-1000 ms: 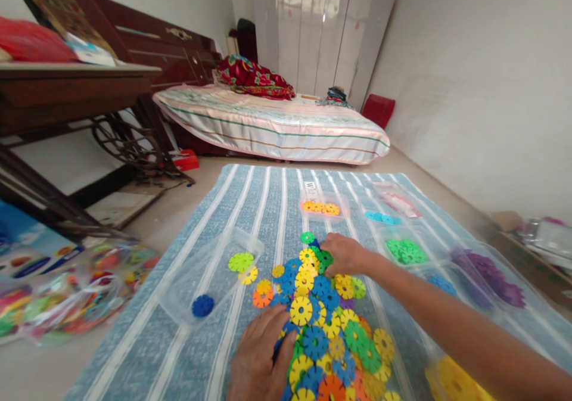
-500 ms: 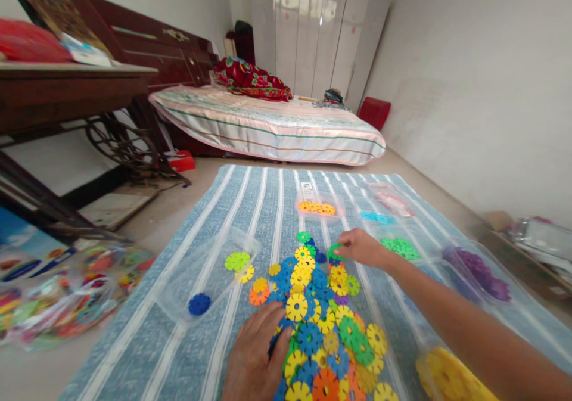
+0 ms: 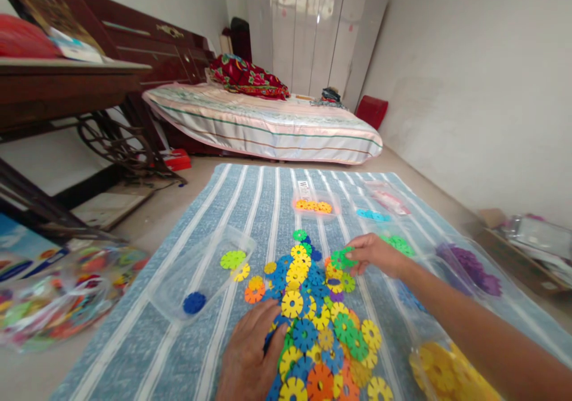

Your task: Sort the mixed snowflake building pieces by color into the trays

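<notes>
A mixed pile of notched plastic flower discs (image 3: 305, 334) in yellow, blue, green and orange spreads over the striped cloth. My left hand (image 3: 252, 350) rests at the pile's near left edge with curled fingers; a dark blue disc (image 3: 268, 342) shows between thumb and fingers, mostly hidden. At the far right side of the pile, my right hand (image 3: 373, 255) pinches green discs (image 3: 343, 258), held just above an orange and a yellow one. A clear tub (image 3: 167, 288) left of the pile has a dark blue disc (image 3: 194, 302) and lime-green discs (image 3: 233, 260) in it.
Clear tubs hold orange discs (image 3: 314, 206), light blue discs (image 3: 373, 215), green discs (image 3: 397, 245), purple discs (image 3: 473, 268) and yellow discs (image 3: 447, 368). Plastic bags of colourful pieces (image 3: 71, 294) lie left of the cloth (image 3: 179, 234). A bed (image 3: 268, 127) stands beyond.
My right hand has shifted slightly to the right, and the green discs in its fingers now show more fully, tilted toward view. My left hand stays at the pile's edge. The view has shifted slightly.
</notes>
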Tool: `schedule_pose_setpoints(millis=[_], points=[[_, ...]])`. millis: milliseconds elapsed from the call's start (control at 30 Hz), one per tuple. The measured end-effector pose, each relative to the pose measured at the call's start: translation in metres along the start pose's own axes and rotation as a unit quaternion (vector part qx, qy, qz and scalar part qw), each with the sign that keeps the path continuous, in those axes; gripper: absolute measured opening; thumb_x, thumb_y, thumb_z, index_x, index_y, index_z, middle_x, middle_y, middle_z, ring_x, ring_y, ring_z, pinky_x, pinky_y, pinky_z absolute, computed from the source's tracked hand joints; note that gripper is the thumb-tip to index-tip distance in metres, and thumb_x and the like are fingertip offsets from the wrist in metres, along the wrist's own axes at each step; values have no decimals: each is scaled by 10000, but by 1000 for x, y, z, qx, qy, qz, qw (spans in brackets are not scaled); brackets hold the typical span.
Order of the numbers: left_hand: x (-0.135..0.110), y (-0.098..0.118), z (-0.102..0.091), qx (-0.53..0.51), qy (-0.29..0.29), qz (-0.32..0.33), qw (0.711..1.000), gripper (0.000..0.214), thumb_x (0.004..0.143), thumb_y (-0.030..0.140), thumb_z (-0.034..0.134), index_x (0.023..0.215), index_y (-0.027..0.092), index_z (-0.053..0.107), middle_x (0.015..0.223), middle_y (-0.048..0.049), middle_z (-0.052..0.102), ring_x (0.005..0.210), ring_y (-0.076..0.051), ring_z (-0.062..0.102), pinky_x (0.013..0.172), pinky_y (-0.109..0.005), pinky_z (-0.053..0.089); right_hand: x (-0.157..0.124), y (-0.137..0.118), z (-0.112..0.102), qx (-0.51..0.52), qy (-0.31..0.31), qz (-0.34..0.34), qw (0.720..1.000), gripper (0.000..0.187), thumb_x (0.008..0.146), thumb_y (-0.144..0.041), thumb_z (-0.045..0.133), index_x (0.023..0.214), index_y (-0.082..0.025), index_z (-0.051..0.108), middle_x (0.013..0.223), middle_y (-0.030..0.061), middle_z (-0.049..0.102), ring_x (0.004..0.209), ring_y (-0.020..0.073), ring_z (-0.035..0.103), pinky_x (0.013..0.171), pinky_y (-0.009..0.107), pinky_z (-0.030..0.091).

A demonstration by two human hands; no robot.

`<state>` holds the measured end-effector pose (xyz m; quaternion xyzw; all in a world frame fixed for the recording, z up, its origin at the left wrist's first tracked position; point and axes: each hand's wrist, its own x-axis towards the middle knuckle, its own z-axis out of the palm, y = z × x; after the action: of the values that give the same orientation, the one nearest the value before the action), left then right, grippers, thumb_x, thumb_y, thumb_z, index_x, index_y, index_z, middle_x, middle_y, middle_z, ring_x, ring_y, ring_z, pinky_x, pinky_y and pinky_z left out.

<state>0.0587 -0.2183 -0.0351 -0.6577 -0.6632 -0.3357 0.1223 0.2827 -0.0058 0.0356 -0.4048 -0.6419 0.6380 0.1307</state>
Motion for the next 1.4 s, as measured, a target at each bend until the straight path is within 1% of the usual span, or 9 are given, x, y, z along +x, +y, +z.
schedule_pose_setpoints(millis=[167, 333, 433, 533, 667, 800, 933, 1133, 1400], points=[[0, 0, 1, 5, 4, 2, 1000, 245, 832, 378, 502, 1001, 232, 605, 988, -39, 696, 900, -191, 661, 770, -331, 569, 0, -2, -3, -49, 67, -28, 996, 287, 617, -404, 675, 709, -134, 643, 569, 1, 630, 504, 130, 610, 469, 221, 449], [-2, 0, 2, 6, 6, 2, 1000, 246, 838, 377, 492, 1003, 231, 601, 980, -41, 697, 888, -189, 663, 758, -326, 572, -28, -15, -63, -242, 151, 10, 958, 264, 689, -402, 592, 737, -148, 644, 482, -6, 583, 446, 122, 556, 460, 225, 422], [-2, 0, 1, 6, 6, 2, 1000, 245, 833, 375, 501, 1005, 233, 600, 979, -39, 698, 888, -191, 663, 760, -328, 572, -41, -21, -92, -456, 223, 57, 860, 315, 692, -418, 606, 821, -141, 681, 658, 85, 667, 581, 189, 617, 534, 277, 442], [-2, 0, 1, 6, 4, 3, 1000, 243, 828, 363, 513, 1017, 237, 596, 988, -36, 696, 897, -192, 661, 763, -329, 572, -35, -24, -78, -593, 256, 50, 762, 386, 718, -457, 590, 947, -161, 687, 837, 129, 693, 764, 257, 639, 628, 324, 444], [-5, 0, 0, 4, -2, 5, 1000, 253, 819, 361, 533, 1030, 233, 587, 1001, -41, 688, 918, -187, 652, 782, -321, 565, 1, -26, -9, -557, 63, -73, 825, 317, 779, -405, 527, 995, -222, 671, 807, 34, 702, 762, 189, 638, 651, 260, 428], [-1, 3, -4, 4, 6, -11, 1000, 248, 821, 336, 537, 1032, 212, 577, 1061, -68, 661, 991, -189, 621, 842, -326, 536, 43, -23, 37, -578, -1, -102, 809, 496, 706, -335, 600, 1192, -239, 569, 949, 44, 696, 883, 216, 626, 682, 261, 424], [31, 15, -2, -2, -22, -8, 1000, 239, 833, 318, 502, 1031, 210, 584, 1113, -81, 639, 1045, -207, 591, 894, -374, 500, 71, -20, 39, -601, -39, -109, 791, 683, 616, -339, 675, 1267, -232, 499, 1026, 72, 679, 943, 262, 611, 677, 276, 428], [98, 36, 19, -19, -246, -28, 969, 366, 804, 377, 519, 1120, 198, 562, 1240, -103, 570, 1199, -282, 468, 986, -515, 372, 84, -20, 33, -575, -71, -142, 803, 642, 588, -403, 703, 1200, -286, 551, 1074, 29, 665, 965, 252, 603, 719, 271, 420], [92, 42, 23, 35, -264, -65, 962, 294, 825, 370, 495, 1040, 191, 586, 1128, -92, 618, 1113, -277, 512, 996, -568, 296, 95, -18, 32, -556, -88, -179, 807, 578, 606, -407, 701, 1154, -257, 594, 969, 33, 685, 848, 235, 622, 639, 257, 396]])
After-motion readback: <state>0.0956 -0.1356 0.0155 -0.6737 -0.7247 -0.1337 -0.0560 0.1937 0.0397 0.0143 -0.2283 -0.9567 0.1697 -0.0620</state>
